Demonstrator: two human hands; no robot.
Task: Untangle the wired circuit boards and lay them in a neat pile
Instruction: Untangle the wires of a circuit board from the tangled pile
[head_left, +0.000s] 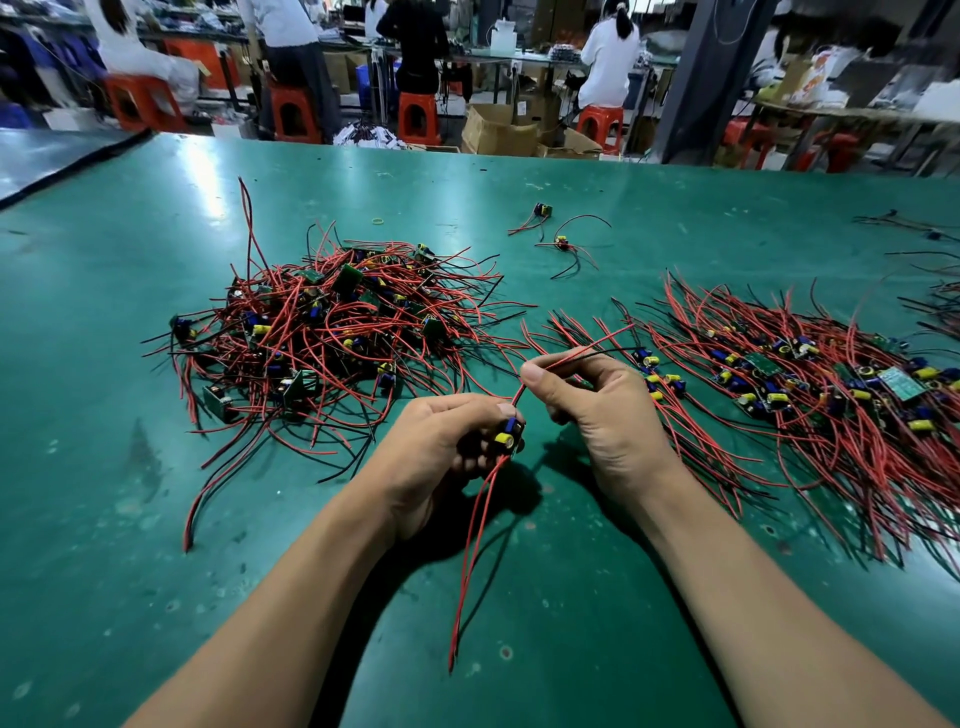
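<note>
A tangled heap of circuit boards (332, 332) with red and black wires lies on the green table, left of centre. To the right stretches a row of laid-out boards (810, 384), their wires combed towards me. My left hand (441, 452) grips one small board (509, 434) with a yellow and a blue capacitor; two red wires hang from it towards me. My right hand (597, 410) pinches that board's upper red and black wires (597, 349) between thumb and fingers, just above the left hand.
Two loose wired boards (563, 244) and a yellow rubber band (378, 221) lie farther back on the green table (156, 519). More wires lie at the far right edge (930, 291). Beyond the table, people sit on orange stools at benches, with cardboard boxes on the floor.
</note>
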